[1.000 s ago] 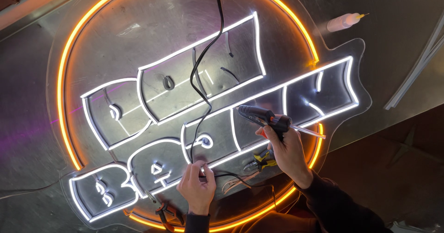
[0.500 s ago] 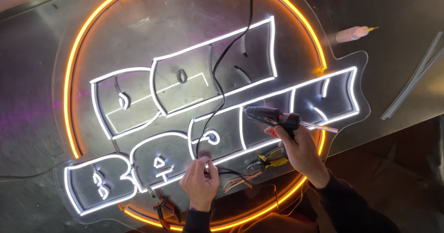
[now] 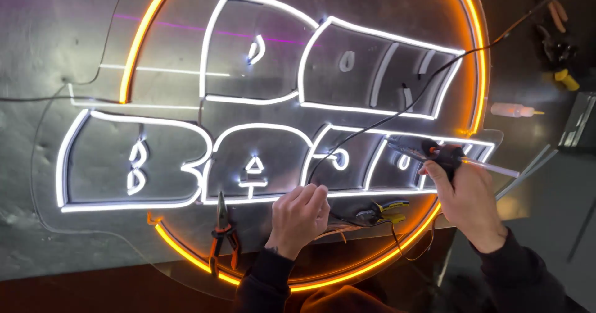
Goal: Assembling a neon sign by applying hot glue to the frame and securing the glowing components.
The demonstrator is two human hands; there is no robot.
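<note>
While the right hand (image 3: pixel 472 204) is gripping a glue gun (image 3: pixel 442 155) aimed at the lit sign (image 3: pixel 273 108), the left hand (image 3: pixel 299 217) is pinching wires (image 3: pixel 347 226) at its lower edge. Pliers (image 3: pixel 222 232) are lying nearby on the desk (image 3: pixel 37 33)

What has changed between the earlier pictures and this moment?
The view turned and moved closer, so the neon sign now lies level; orange-handled pliers came into view. Unchanged: the right hand holds the glue gun, and the left hand presses at the sign's lower wires.
</note>
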